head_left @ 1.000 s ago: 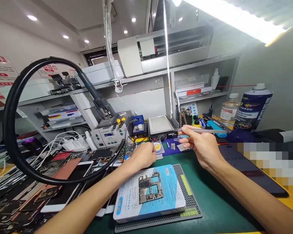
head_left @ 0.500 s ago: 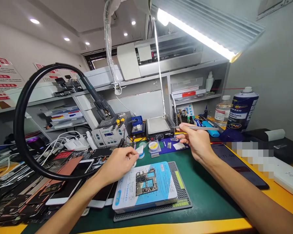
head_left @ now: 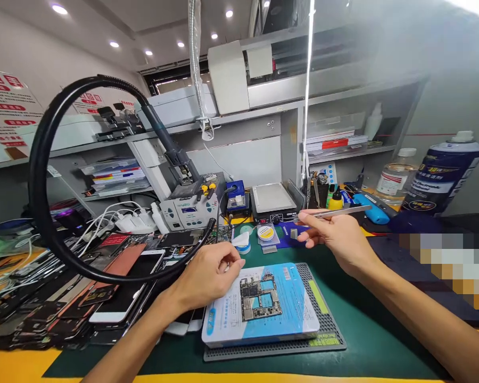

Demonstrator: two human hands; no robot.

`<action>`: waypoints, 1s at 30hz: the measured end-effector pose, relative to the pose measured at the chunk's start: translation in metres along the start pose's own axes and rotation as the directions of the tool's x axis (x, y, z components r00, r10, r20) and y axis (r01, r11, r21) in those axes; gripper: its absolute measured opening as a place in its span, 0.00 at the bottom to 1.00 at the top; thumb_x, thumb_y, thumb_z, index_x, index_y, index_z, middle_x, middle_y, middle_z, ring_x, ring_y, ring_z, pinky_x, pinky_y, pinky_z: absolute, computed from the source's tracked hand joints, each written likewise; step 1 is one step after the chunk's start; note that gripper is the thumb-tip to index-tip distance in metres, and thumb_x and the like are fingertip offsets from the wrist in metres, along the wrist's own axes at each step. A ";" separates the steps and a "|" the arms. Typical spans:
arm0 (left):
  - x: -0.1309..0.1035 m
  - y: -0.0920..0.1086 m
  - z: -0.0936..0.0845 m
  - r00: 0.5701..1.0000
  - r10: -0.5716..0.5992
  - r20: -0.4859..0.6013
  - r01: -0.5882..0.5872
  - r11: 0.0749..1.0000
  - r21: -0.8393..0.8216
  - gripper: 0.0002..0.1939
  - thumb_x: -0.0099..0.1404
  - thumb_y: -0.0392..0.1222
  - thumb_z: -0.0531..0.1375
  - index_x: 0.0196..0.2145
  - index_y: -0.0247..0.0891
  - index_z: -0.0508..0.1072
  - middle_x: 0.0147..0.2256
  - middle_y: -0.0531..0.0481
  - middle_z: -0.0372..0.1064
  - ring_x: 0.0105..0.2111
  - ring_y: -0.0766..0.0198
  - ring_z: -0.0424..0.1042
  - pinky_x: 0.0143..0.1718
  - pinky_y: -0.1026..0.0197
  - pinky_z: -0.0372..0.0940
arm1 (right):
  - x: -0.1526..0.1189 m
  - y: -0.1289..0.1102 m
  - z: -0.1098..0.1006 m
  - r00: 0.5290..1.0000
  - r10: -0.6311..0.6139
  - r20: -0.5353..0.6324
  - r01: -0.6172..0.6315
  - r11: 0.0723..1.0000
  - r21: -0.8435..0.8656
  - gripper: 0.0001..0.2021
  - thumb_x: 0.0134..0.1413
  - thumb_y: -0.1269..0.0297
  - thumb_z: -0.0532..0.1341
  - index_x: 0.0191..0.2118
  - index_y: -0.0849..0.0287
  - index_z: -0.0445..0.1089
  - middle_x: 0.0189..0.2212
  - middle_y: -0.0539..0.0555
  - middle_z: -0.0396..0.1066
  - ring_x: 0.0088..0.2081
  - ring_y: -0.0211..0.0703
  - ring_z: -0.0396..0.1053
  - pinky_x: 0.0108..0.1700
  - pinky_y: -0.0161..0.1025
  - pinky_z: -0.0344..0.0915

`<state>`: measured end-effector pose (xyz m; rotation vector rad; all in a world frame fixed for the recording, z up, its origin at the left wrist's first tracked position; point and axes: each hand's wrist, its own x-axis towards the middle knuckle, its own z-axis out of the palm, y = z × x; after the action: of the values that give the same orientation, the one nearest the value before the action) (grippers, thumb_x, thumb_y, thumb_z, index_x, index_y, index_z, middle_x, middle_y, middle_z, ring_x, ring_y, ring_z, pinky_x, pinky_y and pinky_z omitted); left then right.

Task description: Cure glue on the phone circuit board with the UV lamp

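Observation:
My left hand is closed, thumb and fingers pinched together over the back left edge of a blue and white box. What sits in that pinch, perhaps something small and white, is hidden. On top of the box lies a phone logic board with cut-out openings. My right hand grips metal tweezers, held nearly level above the right of the mat. Their tips point left, near the front of a small heating plate. A small jar with white material on top stands just beyond my left fingers.
Below the box is a grey perforated pad on a green mat. A black hose loops at left over stacked phone parts. A spray can and a bottle stand at right.
The view has swung, so the scene sits differently in the frame. My left hand has come slightly nearer the box and board, its fingers more curled. My right hand still holds the tweezers.

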<state>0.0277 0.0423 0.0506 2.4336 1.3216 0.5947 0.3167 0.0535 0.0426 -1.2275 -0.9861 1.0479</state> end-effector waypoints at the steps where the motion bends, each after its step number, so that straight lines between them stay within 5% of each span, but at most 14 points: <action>1: 0.001 -0.003 0.003 0.999 0.035 -0.016 -0.035 0.999 -0.013 0.15 0.75 0.50 0.62 0.34 0.37 0.73 0.30 0.55 0.68 0.28 0.68 0.66 0.34 0.61 0.67 | 0.000 0.001 0.001 1.000 0.003 0.008 -0.003 1.000 -0.024 0.06 0.70 0.65 0.69 0.46 0.62 0.77 0.35 0.49 0.78 0.29 0.38 0.77 0.30 0.36 0.76; 9: -0.012 -0.013 0.002 0.965 0.255 -0.066 -0.260 0.962 -0.085 0.04 0.70 0.39 0.60 0.40 0.37 0.74 0.37 0.48 0.72 0.39 0.59 0.69 0.44 0.54 0.64 | 0.003 0.010 0.006 1.000 0.001 -0.008 -0.002 0.991 -0.134 0.06 0.65 0.67 0.73 0.44 0.63 0.80 0.27 0.47 0.80 0.25 0.38 0.79 0.24 0.32 0.75; 15: -0.029 -0.009 -0.005 0.967 0.228 0.114 -0.229 0.973 -0.004 0.26 0.58 0.52 0.73 0.50 0.41 0.74 0.49 0.46 0.70 0.48 0.50 0.67 0.56 0.45 0.64 | -0.007 0.010 0.010 0.998 -0.052 -0.029 0.047 0.988 -0.150 0.25 0.41 0.49 0.83 0.41 0.62 0.85 0.26 0.55 0.84 0.24 0.46 0.80 0.23 0.36 0.78; 20: -0.032 -0.005 -0.002 0.972 0.139 0.191 -0.140 0.990 -0.009 0.23 0.60 0.55 0.71 0.48 0.42 0.75 0.50 0.47 0.69 0.52 0.47 0.67 0.59 0.40 0.64 | -0.014 0.006 0.012 0.999 0.024 0.042 -0.019 0.991 -0.132 0.25 0.43 0.48 0.82 0.41 0.63 0.86 0.24 0.59 0.84 0.22 0.44 0.77 0.22 0.33 0.75; 30: -0.030 -0.010 0.010 0.977 0.204 0.064 -0.205 0.979 0.015 0.20 0.57 0.50 0.73 0.45 0.41 0.78 0.45 0.47 0.74 0.47 0.48 0.72 0.51 0.42 0.71 | -0.017 0.023 0.004 0.994 0.057 0.095 -0.033 0.970 -0.241 0.22 0.46 0.50 0.81 0.42 0.60 0.85 0.24 0.58 0.84 0.23 0.46 0.78 0.25 0.34 0.77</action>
<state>0.0107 0.0217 0.0310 2.6032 1.0669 0.5521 0.3069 0.0390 0.0197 -1.4093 -1.1951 1.0570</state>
